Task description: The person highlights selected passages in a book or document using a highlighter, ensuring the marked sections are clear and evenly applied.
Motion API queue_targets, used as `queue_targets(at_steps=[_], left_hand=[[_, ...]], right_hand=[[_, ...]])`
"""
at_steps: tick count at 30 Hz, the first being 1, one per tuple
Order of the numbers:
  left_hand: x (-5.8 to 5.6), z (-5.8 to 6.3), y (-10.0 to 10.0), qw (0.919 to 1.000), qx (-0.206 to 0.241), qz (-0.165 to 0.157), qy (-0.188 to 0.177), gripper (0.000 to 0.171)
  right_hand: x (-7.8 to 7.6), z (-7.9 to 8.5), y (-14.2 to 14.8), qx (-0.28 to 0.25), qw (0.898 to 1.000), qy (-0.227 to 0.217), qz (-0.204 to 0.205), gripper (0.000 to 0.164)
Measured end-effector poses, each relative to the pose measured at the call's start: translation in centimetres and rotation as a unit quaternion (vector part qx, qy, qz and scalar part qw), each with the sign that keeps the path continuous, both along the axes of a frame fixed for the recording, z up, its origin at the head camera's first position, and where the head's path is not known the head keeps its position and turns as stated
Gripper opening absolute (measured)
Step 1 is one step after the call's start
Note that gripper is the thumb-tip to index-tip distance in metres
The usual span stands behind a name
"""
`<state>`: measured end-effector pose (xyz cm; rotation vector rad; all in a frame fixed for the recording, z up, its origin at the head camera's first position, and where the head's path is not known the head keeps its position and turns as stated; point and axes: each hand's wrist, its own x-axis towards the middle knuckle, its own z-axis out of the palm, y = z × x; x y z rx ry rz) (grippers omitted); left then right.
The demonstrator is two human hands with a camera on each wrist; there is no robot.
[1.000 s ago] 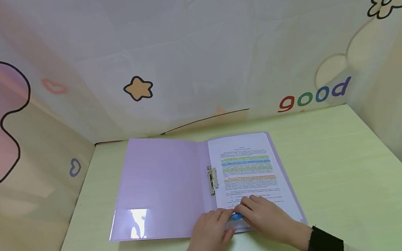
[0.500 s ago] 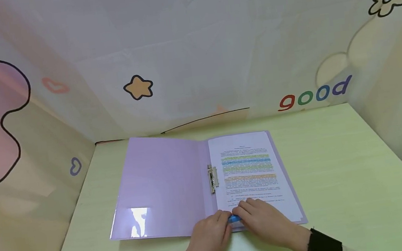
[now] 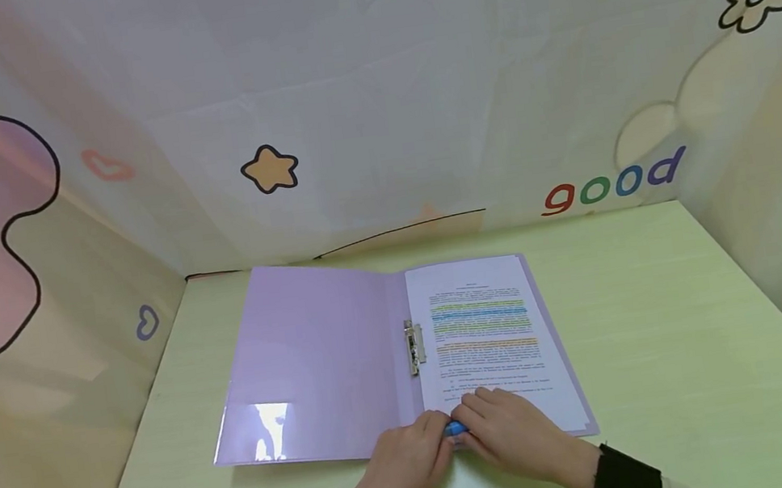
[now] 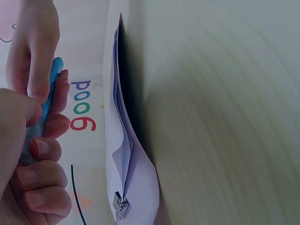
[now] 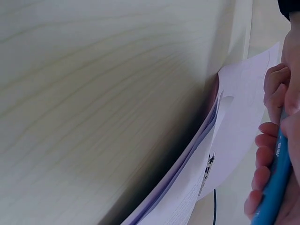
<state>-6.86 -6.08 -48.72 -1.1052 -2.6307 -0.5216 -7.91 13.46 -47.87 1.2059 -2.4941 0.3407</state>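
Note:
A blue highlighter (image 3: 455,428) is held between both hands above the lower edge of an open purple folder (image 3: 324,358). My left hand (image 3: 407,463) grips its greyish end, fingers curled round it in the left wrist view. My right hand (image 3: 520,433) grips the blue barrel (image 5: 276,183), which carries small white print in the right wrist view. The two hands meet, so much of the highlighter is hidden in the head view. Printed sheets (image 3: 479,275) with green, blue and orange highlighted lines lie on the folder's right side.
A metal clip (image 3: 413,347) sits near the folder's spine. The folder lies on a pale green wood-grain table (image 3: 665,324). Behind and beside it stands a printed cloth backdrop (image 3: 373,100) with a star, flower and "good".
The hands have come closer together around the highlighter and dropped slightly toward the folder's lower edge. My left thumb, spread earlier, has drawn in. The folder stays in place.

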Motion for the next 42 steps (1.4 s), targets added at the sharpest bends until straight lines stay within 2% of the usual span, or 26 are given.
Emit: queue_targets(at_steps=[4, 8, 13, 18, 23, 27, 31, 36, 42], left_hand=[[-0.1, 0.1, -0.2, 0.9997, 0.000, -0.013, 0.019, 0.026], [-0.2, -0.1, -0.3, 0.9985, 0.023, -0.016, 0.047, 0.026], [-0.3, -0.2, -0.3, 0.9965, 0.048, -0.021, 0.066, 0.028], [-0.1, 0.0, -0.3, 0.9967, 0.049, -0.039, 0.051, 0.031], [0.2, -0.1, -0.5, 0.9975, 0.045, -0.052, 0.015, 0.029], [0.3, -0.2, -0.5, 0.9974, 0.042, -0.059, 0.006, 0.027], [0.2, -0.2, -0.7, 0.9976, 0.039, -0.057, 0.005, 0.025], [-0.1, 0.2, -0.8, 0.9973, 0.048, -0.055, 0.003, 0.025], [-0.5, 1.0, -0.9, 0.9989, 0.029, -0.036, 0.003, 0.028]], right_hand=[[0.0, 0.0, 0.0, -0.004, 1.000, 0.005, 0.008, 0.015], [0.1, 0.1, -0.1, -0.003, 1.000, 0.009, 0.007, 0.014], [0.1, 0.3, 0.0, -0.007, 1.000, -0.017, 0.006, 0.018], [0.2, 0.4, 0.2, -0.026, 0.998, -0.044, 0.022, 0.017], [0.4, 0.3, 0.3, -0.042, 0.997, -0.056, 0.046, 0.014], [0.4, 0.2, 0.4, -0.042, 0.996, -0.062, 0.057, 0.013], [0.5, 0.3, 0.8, -0.030, 0.996, -0.061, 0.051, 0.010], [0.3, 0.5, 0.9, -0.020, 0.998, -0.049, 0.041, 0.015], [0.1, 0.8, 0.7, -0.015, 0.998, -0.060, 0.009, 0.021]])
